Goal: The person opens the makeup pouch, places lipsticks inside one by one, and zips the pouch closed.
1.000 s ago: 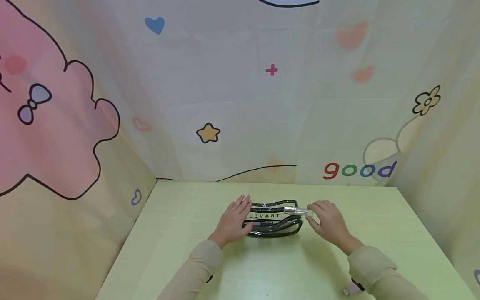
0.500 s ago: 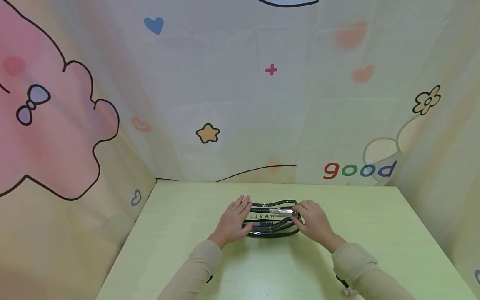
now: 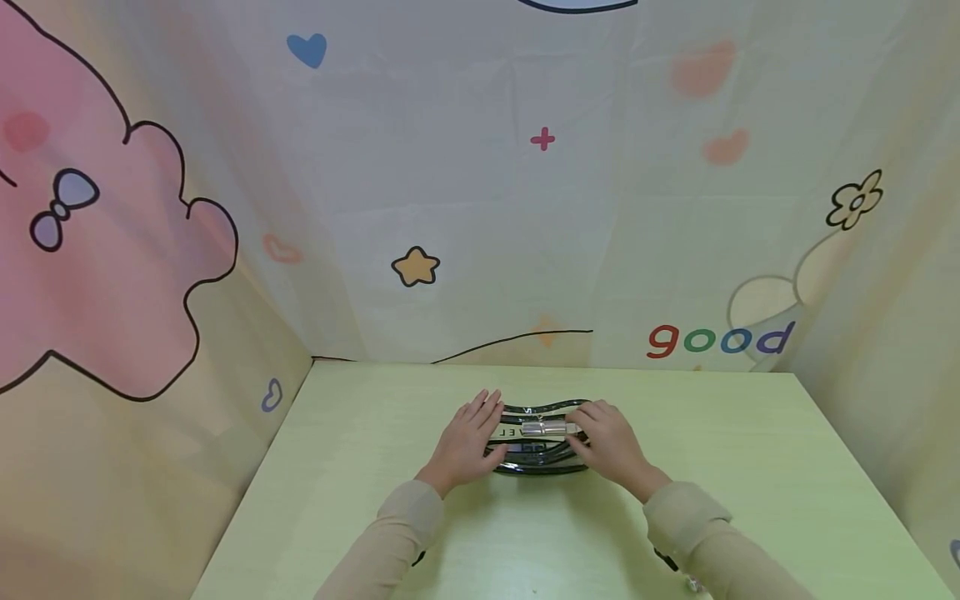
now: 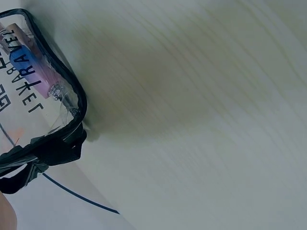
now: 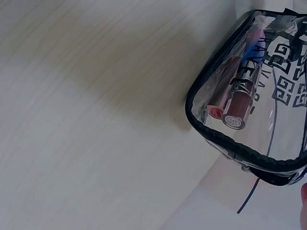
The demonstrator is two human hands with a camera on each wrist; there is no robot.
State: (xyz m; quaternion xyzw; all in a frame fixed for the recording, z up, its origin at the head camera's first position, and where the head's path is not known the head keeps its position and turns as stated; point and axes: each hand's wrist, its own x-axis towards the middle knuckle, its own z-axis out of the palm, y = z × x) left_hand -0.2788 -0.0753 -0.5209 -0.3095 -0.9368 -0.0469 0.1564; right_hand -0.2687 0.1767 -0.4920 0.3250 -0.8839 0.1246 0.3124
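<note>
Transparent plastic pouch with black piping and black TRAVEL lettering [image 3: 536, 471] stands on the pale yellow-green tabletop [image 3: 525, 533], between the person's two hands. The left hand [image 3: 465, 446] rests on its left end, fingers straight and side by side, thumb spread toward the near edge; it touches the pouch rather than wrapping round it. The right hand [image 3: 611, 442] is nearly closed, its thumb and fingers pinching the right end of a slim silver cylindrical tube [image 3: 542, 428], whose free end points left, across the top of the pouch. Whether the tube is below the rim or just above it, I cannot tell.

Inside the pouch, the right wrist view shows a dark brown glossy tube with a clear end [image 5: 238, 108] beside a peach-coloured tube with a red end [image 5: 221, 98].

To handle this well, the tube should go low and level between the two long edges, free end leading, so that it does not snag the piping. Light pressure from the left hand should be enough to steady the soft walls; pushing harder could fold them inward. The right fingers would do best to release only once the tube is supported.
</note>
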